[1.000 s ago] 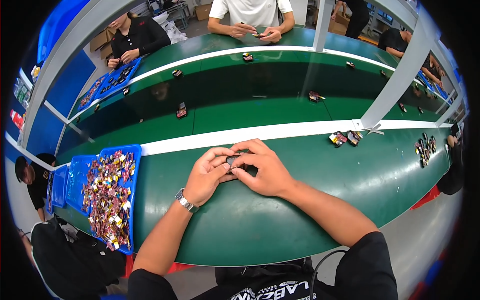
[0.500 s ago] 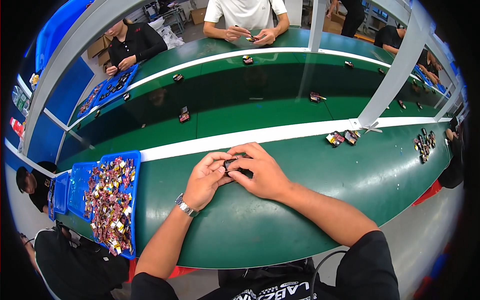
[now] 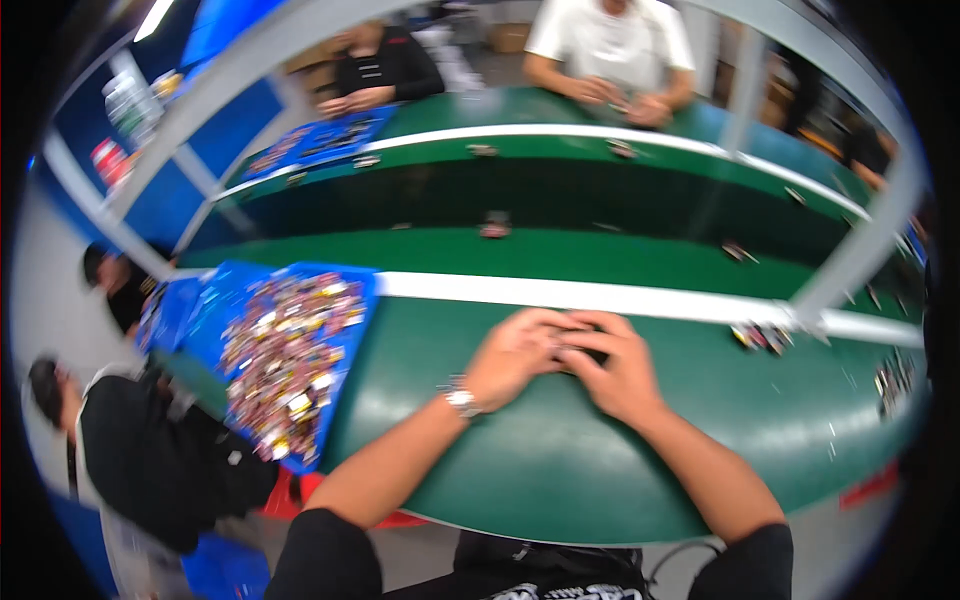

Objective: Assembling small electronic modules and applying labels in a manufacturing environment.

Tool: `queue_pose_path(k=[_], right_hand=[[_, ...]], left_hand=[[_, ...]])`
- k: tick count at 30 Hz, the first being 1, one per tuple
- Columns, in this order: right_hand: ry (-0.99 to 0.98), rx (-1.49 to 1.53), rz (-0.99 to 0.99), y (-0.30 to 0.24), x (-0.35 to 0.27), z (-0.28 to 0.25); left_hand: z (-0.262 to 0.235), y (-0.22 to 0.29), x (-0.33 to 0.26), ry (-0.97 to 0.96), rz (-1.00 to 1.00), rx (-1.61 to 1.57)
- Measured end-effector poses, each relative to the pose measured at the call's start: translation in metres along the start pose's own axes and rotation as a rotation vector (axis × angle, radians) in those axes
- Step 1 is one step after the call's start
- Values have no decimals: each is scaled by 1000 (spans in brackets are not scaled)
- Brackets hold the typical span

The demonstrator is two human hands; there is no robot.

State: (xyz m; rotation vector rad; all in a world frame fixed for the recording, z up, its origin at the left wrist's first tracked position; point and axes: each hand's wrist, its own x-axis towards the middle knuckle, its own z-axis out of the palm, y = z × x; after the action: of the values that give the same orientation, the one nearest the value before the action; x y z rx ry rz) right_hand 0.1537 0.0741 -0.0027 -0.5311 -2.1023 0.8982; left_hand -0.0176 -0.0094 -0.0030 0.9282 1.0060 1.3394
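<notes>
Now | left hand (image 3: 515,358) + right hand (image 3: 612,368) | both closed around small dark part (image 3: 590,355) between them

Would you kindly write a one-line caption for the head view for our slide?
Left hand and right hand meet over a small dark part on a green table, beside a blue tray of parts.

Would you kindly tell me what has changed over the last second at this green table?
Mainly the view swung left, so the blue tray of small parts sits nearer the middle. The left hand and right hand stay pressed together on the green table, keeping their grip on a small dark part; nothing was let go.
</notes>
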Motion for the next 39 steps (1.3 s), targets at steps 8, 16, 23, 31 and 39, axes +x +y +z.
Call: queue_pose_path(k=[8, 16, 23, 31, 39], right_hand=[[-37, 14, 150, -27, -4, -3], [32, -136, -29, -27, -4, -12], [146, -279, -327, -27, 6, -2], [151, -174, -318, -19, -2, -13], [21, -6, -135, -17, 1, -14]], left_hand=[[6, -17, 4, -126, 118, -149], [15, -18, 11, -163, 239, -166], [-7, -15, 3, -144, 165, -326], [4, -16, 4, -148, 120, -285], [10, -13, 1, -84, 146, -230]])
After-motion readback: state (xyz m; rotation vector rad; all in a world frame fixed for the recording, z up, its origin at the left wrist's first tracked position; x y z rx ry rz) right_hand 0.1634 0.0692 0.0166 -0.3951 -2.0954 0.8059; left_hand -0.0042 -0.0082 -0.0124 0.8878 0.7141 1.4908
